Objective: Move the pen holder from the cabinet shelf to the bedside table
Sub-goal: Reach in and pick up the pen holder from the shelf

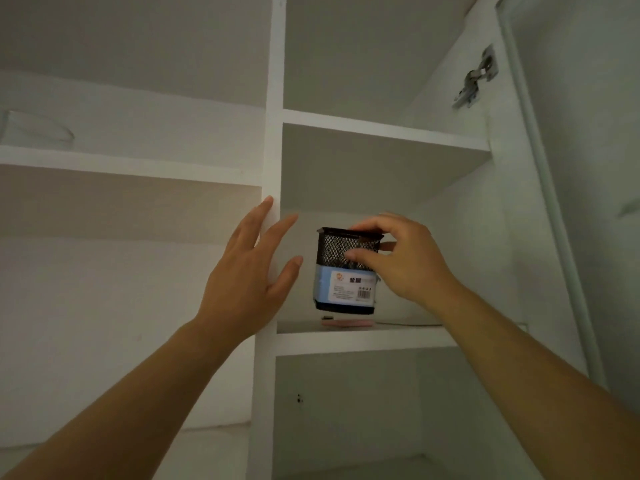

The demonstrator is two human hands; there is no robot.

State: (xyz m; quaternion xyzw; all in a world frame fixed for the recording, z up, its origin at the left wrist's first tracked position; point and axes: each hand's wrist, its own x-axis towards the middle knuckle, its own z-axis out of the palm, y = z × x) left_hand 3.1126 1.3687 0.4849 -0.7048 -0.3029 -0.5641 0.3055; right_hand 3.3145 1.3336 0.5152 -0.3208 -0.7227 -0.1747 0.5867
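A black mesh pen holder [337,249] with a light blue label band hangs just above the cabinet shelf [363,337] in the right-hand compartment. My right hand [401,258] grips its right side near the rim, thumb on the front mesh. To its left, my left hand [249,271] is raised with fingers spread, close to the holder but apart from it, in front of the white vertical divider [273,150]. The bedside table is not in view.
A flat pinkish thing [346,323] lies on the shelf under the holder. White shelves run above and below. The open cabinet door [571,168] with a metal hinge [474,81] stands at the right. A clear plastic object [34,128] sits on the upper left shelf.
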